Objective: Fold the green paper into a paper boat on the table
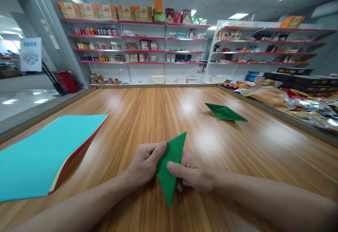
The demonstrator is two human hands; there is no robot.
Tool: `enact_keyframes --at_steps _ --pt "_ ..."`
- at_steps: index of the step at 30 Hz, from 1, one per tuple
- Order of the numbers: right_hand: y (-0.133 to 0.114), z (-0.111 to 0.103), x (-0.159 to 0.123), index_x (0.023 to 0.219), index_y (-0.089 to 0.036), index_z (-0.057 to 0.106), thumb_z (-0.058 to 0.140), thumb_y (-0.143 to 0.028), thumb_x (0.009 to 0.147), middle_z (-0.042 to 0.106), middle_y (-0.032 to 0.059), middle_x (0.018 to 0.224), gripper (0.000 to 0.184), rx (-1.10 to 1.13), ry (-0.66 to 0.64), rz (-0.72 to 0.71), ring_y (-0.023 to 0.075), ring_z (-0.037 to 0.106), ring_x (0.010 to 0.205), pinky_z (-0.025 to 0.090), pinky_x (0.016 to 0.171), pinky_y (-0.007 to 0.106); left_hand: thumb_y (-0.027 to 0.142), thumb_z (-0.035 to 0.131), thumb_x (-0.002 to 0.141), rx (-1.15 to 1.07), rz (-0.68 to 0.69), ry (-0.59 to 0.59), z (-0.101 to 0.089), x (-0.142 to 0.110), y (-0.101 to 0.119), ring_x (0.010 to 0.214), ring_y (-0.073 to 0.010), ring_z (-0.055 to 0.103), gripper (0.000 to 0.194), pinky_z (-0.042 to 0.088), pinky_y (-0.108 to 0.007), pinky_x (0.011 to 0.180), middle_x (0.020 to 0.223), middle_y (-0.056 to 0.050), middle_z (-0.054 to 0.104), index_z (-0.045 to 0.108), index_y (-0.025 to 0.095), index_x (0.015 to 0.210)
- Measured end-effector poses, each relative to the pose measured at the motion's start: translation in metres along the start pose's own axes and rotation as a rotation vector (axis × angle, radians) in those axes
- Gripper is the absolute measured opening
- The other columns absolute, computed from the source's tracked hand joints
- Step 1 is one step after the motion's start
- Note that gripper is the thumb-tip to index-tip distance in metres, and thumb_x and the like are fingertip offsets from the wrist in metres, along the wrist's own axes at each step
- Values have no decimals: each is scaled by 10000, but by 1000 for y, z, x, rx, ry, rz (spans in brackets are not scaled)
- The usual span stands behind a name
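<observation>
Paper piece, green and folded, is held above the table between both hands. Left hand pinches its left edge, thumb on top; right hand grips the right edge, thumb flat on the face. Both grips are nearly closed. Shelves behind hold bottles and boxes. The held piece has pointed upper and lower ends and a smooth face.

My wooden table is supporting a stack of coloured paper, left, and a folded green paper, right.
</observation>
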State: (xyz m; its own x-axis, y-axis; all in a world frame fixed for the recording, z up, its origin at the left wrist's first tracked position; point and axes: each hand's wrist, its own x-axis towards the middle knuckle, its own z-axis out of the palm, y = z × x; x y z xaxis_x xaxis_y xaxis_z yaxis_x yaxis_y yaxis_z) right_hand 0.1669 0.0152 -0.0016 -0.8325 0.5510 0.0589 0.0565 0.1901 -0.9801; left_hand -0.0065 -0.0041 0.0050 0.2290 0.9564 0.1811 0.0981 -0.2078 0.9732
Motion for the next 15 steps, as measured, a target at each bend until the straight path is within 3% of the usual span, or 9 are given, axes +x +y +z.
enact_keyframes --at_steps 3,6,9,12,15 --pt "-6 -2 -1 590 -117 538 310 -557 945 430 -10 459 609 -158 30 -107 61 390 397 285 373 173 708 439 798 -53 -101 -10 2 2 -1 359 -72 335 626 229 -194 339 405 27 368 379 172 480" --pt "-15 -3 -3 574 -133 527 248 -480 976 475 8 477 600 -387 -7 -267 75 453 454 398 486 193 726 413 795 -100 -174 -47 4 2 0 325 -72 313 636 210 -198 315 375 34 345 377 179 474" --pt "-17 -3 -3 576 -136 505 223 -480 980 491 8 475 601 -384 -52 -197 70 463 442 401 471 176 695 434 809 -24 -77 53 5 -1 3 387 -63 273 614 201 -195 346 434 42 294 307 188 487" --pt "-14 -1 -1 621 -124 533 368 -470 945 501 -3 503 501 -341 -71 -109 63 466 444 366 426 154 630 454 839 79 30 192 4 -2 4 444 -66 246 576 204 -199 382 499 37 265 277 187 516" --pt "-12 -1 1 638 -122 554 451 -356 918 536 -3 531 379 -378 -89 -113 63 490 467 399 467 156 615 441 853 69 4 199 4 -1 2 425 -65 237 578 190 -205 374 478 40 251 268 188 504"
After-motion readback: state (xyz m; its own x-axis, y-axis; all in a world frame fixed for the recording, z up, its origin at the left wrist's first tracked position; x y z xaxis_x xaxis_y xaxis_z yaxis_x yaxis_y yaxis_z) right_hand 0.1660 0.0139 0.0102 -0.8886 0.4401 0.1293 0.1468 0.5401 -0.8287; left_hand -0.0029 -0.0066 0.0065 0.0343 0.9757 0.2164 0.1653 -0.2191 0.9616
